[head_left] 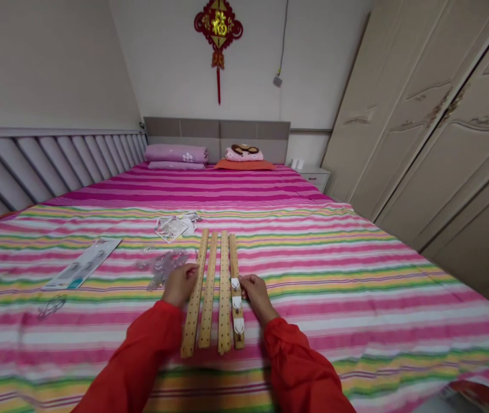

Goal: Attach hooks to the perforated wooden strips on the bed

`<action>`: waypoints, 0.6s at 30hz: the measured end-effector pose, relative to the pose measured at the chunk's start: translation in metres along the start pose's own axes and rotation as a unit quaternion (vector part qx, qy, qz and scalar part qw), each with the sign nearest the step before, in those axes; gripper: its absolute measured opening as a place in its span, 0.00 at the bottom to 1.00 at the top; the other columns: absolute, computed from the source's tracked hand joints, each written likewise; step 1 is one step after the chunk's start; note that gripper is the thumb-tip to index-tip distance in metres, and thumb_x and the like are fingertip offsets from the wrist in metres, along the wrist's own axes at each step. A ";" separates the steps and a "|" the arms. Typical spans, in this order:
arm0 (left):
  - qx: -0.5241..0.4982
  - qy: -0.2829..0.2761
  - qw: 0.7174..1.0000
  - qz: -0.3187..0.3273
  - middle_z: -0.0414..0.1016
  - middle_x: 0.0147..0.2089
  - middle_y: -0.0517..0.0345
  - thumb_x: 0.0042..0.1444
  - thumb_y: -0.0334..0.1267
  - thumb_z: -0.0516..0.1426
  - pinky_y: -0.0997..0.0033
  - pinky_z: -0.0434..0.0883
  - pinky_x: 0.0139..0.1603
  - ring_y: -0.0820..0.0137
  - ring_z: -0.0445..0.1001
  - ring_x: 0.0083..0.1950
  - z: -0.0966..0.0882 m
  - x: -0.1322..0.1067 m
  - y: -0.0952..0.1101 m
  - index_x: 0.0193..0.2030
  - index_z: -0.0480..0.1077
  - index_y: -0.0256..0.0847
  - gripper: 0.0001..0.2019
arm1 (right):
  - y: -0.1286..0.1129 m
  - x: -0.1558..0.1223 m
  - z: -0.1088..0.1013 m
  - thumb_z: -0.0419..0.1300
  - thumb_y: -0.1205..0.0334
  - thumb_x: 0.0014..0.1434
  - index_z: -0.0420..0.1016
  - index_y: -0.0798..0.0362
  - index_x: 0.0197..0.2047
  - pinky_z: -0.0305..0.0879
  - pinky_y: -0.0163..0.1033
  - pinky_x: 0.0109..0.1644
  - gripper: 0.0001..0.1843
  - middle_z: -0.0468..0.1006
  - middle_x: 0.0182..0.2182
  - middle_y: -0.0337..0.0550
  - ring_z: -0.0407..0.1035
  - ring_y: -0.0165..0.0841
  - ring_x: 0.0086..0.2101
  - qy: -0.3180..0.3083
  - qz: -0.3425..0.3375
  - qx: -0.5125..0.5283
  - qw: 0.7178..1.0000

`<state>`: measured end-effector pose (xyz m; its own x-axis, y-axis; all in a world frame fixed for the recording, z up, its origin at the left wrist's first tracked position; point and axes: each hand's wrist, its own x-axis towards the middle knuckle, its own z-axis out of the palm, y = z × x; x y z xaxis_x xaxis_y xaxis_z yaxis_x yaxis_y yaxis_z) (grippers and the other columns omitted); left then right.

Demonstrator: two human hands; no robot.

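Pale-yellow perforated wooden strips (224, 287), four in all, lie side by side on the multicoloured striped bedspread (356, 304). Three small white hooks (237, 303) sit along the near half of the rightmost one. Beside the farthest hook, the right hand (256, 291) has its fingers bent, nearly together; the left hand's (180, 285) fingers curl loosely by the leftmost strip's edge. Whether either grips anything, I cannot tell.

A home bedroom — striped bed (334, 287), headboard (255, 132), wardrobe (425, 126) and nightstand (315, 177) show it.
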<state>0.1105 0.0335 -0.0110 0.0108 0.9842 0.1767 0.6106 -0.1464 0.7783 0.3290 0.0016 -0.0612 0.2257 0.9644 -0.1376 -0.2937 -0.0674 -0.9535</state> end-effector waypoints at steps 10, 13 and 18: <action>0.376 -0.057 0.924 0.028 0.77 0.47 0.46 0.45 0.33 0.57 0.56 0.64 0.51 0.52 0.70 0.53 -0.024 0.026 -0.005 0.44 0.76 0.41 0.17 | 0.002 0.002 -0.003 0.66 0.50 0.41 0.66 0.53 0.19 0.51 0.31 0.15 0.17 0.67 0.10 0.32 0.57 0.24 0.12 -0.007 0.002 0.012 1.000; 0.369 -0.069 0.927 0.024 0.78 0.45 0.47 0.45 0.32 0.58 0.54 0.62 0.52 0.53 0.69 0.53 -0.020 0.028 -0.004 0.40 0.76 0.42 0.14 | 0.001 0.001 -0.003 0.66 0.50 0.41 0.66 0.54 0.18 0.52 0.30 0.15 0.18 0.66 0.10 0.32 0.57 0.24 0.12 -0.011 0.002 0.017 1.000; 0.293 -0.026 0.956 0.023 0.79 0.38 0.49 0.41 0.33 0.60 0.56 0.64 0.47 0.54 0.72 0.47 -0.028 0.029 -0.007 0.33 0.76 0.41 0.09 | 0.001 0.001 -0.004 0.67 0.50 0.42 0.66 0.54 0.18 0.52 0.30 0.15 0.18 0.66 0.10 0.32 0.57 0.24 0.12 -0.015 -0.003 0.018 1.000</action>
<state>0.0843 0.0604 0.0050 0.0781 0.9840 0.1602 0.9468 -0.1235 0.2971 0.3328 0.0016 -0.0637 0.1998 0.9720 -0.1235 -0.3255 -0.0530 -0.9440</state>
